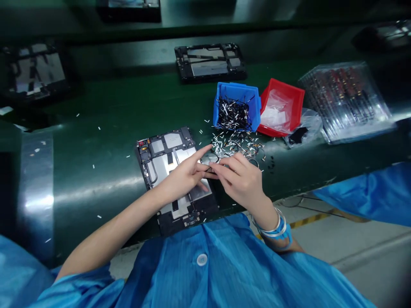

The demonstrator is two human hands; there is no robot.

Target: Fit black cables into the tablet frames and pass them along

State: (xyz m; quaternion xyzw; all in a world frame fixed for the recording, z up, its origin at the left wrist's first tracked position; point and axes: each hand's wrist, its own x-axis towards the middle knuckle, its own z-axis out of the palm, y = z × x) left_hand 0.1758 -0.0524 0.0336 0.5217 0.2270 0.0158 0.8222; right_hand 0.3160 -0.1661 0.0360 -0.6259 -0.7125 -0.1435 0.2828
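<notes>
A thin black cable (217, 158) runs between my two hands, above the right edge of an opened tablet (157, 164). My left hand (184, 175) reaches over the tablet, its index finger stretched out and its other fingers closed about the cable. Thumb and fingers of my right hand (240, 177) pinch the same cable close to the left fingertips. The tablet lies on the green work surface with its inner boards, pale battery plates and ribbon strips bare. My hands cover its right part, and the cable's ends are too small to make out.
Beyond my hands stand a blue bin (237, 86) full of short black cables and a red bin (297, 107) holding clear plastic bags. Loose cables and white slips (224, 143) lie before them. Stacked clear trays (346, 100) are at right; another opened tablet (210, 62) lies farther back.
</notes>
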